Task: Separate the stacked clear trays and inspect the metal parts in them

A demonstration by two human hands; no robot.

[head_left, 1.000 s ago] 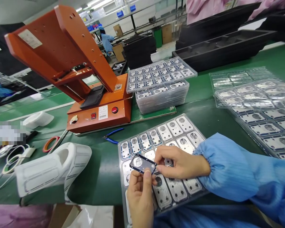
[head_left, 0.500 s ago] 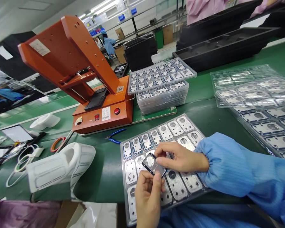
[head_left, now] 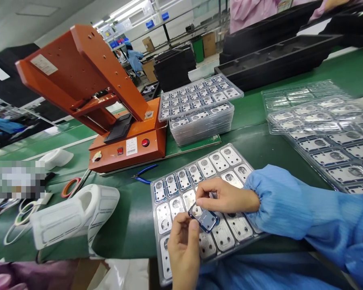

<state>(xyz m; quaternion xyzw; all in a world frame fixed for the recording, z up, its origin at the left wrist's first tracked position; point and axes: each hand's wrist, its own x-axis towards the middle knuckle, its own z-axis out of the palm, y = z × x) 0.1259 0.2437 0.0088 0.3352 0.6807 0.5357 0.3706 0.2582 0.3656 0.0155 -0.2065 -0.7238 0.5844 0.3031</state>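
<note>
Pinching the small plate [head_left: 205,218] between thumb and bent fingers, the left hand [head_left: 184,246] holds it tilted by its near left edge, above a clear plastic tray [head_left: 155,225]. The plate is a flat rectangle with rounded corners, a dark blue border and a smooth, glossy grey middle. At its upper edge the fingertips of the right hand [head_left: 226,195] are drawn together; whether they grip the plate or only touch it, I cannot tell. A blue sleeve [head_left: 281,209], crinkled where it gathers at the wrist, covers the right arm. Moulded pockets in the tray hold silver pieces [head_left: 206,166], each a rounded rectangle with a circle and small holes; several in the far row have blue rims. The tray lies on a smooth, dark green table [head_left: 133,229]. Near its far left corner are pliers [head_left: 142,180] with slim blue handles, and farther left a roll of white labels [head_left: 59,225] trails a curling strip. Behind stands an orange machine [head_left: 66,76] with slanted, hard-edged sides and a round red button [head_left: 145,142]. Just beside it is a stack of clear trays [head_left: 204,131], the top one askew.
</note>
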